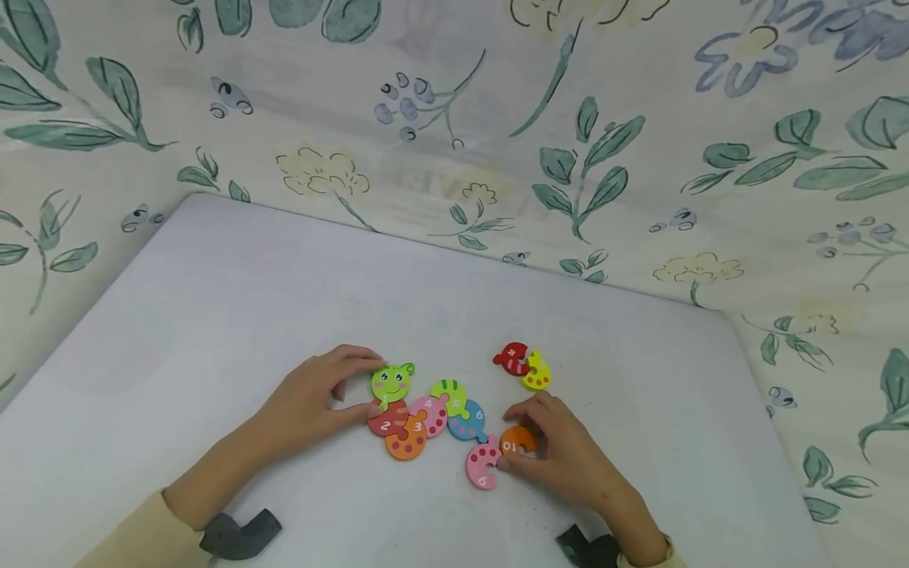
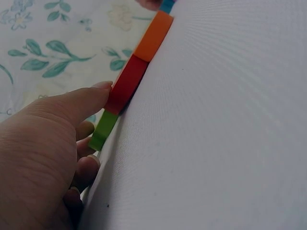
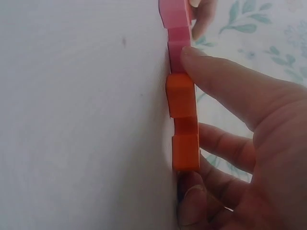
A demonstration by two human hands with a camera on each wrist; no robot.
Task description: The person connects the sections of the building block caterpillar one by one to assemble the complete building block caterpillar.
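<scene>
Flat numbered caterpillar puzzle pieces lie on the white table. My left hand [image 1: 308, 404] spans the green caterpillar head [image 1: 390, 384] and the red number 2 piece [image 1: 384, 421]: fingers at the head's top, thumb on the red edge. From there run an orange 3 [image 1: 405, 446], a pink 4 [image 1: 431, 413], a green 5 [image 1: 447, 391] and a blue 6 [image 1: 466, 424], joined. At the chain's right end, a pink piece [image 1: 480, 467] touches the blue tab. My right hand [image 1: 564, 450] grips the orange 10 piece [image 3: 183, 98] beside it, thumb tip at the pink edge.
Behind the right hand, a red piece [image 1: 510, 359] and a yellow piece [image 1: 537, 372] lie together. The white table [image 1: 284, 268] ends at a flower-patterned cloth [image 1: 454, 181] at the back and sides. Dark straps [image 1: 241, 536] hang by both wrists.
</scene>
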